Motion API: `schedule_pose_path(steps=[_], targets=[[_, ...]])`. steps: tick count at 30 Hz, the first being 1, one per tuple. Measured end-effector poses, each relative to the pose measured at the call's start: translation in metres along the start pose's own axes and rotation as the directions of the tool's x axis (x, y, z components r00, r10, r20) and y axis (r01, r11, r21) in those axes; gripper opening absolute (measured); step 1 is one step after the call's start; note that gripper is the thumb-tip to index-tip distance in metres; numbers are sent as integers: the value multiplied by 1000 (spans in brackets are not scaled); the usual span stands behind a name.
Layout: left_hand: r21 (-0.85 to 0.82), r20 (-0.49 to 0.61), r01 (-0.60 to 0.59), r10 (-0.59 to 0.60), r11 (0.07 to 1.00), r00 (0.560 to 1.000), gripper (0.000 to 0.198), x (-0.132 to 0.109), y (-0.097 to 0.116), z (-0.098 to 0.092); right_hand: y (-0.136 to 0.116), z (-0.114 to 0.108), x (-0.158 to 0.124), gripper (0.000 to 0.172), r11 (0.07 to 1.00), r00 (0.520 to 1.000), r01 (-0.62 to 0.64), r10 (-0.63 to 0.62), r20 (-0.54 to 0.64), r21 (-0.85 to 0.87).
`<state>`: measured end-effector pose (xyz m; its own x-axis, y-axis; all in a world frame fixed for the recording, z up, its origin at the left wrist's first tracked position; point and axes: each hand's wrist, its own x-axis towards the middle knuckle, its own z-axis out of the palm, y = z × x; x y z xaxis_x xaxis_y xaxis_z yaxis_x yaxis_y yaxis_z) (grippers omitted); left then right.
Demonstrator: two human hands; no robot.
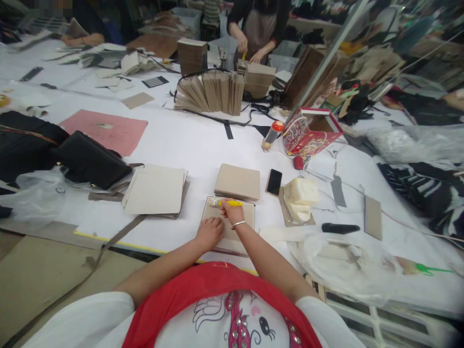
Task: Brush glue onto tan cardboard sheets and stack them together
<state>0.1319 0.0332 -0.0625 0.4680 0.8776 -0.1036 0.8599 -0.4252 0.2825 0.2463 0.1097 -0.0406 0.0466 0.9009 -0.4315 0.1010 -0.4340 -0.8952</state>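
Observation:
My right hand (232,212) is closed around a paintbrush (237,203) with a yellow handle. Its pale bristles point left, over the far edge of a beige board (237,234) that tops a low pile in front of me. My left hand (210,233) rests on the left side of this board, fingers lying on its surface, holding nothing. Just beyond is a stack of tan boards (237,180). Off to the left lies a pile of larger, paler boards (154,189), slightly fanned out.
To the right are a phone (274,181), a cream-coloured block (300,193), a black knife-like tool (340,228) and a plastic-wrapped tub (344,256). A black bag (94,159) lies left. A red gift bag (310,133) stands farther back. Across the table, a person (259,29) handles boards.

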Motion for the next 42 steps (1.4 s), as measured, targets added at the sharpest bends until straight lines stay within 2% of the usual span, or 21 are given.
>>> schedule_pose_path(steps=[1,3,8,11,14,16,18,19,20,22,24,25,28,31,36,42], targets=[[12,1,10,-10,1000,1000,28,-1,0,0,5,-2,4,21,1000,999,-25,25,-24,9],[18,-5,22,-22,1000,1000,30,-2,0,0,14,-21,8,18,999,995,-51,52,-80,14],[0,-13,32,-32,999,999,33,-1,-1,4,26,-104,-1,16,998,966,-64,59,-250,-14],[-6,-5,35,-35,999,999,33,0,-1,4,30,-144,-12,18,997,949,-62,48,-312,-35],[0,7,37,-37,999,999,33,1,0,5,36,-172,-26,25,997,935,-19,-8,-355,-74],[4,8,36,-36,999,999,34,2,0,7,48,-186,-38,33,987,928,38,-93,-361,-155],[7,2,32,-32,999,999,34,2,-1,9,69,-193,-50,34,939,923,72,-190,-334,-337],[10,-3,31,-31,999,1000,35,3,0,10,82,-193,-55,32,882,919,66,-236,-315,-467],[15,-5,30,-29,999,1000,35,3,0,11,96,-192,-60,30,795,915,52,-280,-289,-604],[29,-5,27,-26,999,1000,36,2,1,12,127,-185,-66,25,561,910,32,-358,-208,-827],[45,-6,29,-28,999,1000,36,2,3,12,154,-178,-68,21,370,904,44,-410,-121,-928],[50,-7,29,-29,998,1000,36,2,4,13,165,-175,-67,19,319,902,52,-421,-93,-946],[53,-15,25,-25,998,1000,35,2,5,15,185,-176,-65,23,286,903,38,-420,-89,-958],[51,-25,10,-9,999,1000,35,1,5,16,191,-185,-61,27,272,907,59,-417,-62,-960],[67,-27,-1,3,998,1000,36,1,5,16,186,-196,-59,27,196,906,108,-422,15,-975],[83,-9,-5,5,997,1000,36,1,6,15,171,-188,-58,29,110,925,131,-371,81,-985]])
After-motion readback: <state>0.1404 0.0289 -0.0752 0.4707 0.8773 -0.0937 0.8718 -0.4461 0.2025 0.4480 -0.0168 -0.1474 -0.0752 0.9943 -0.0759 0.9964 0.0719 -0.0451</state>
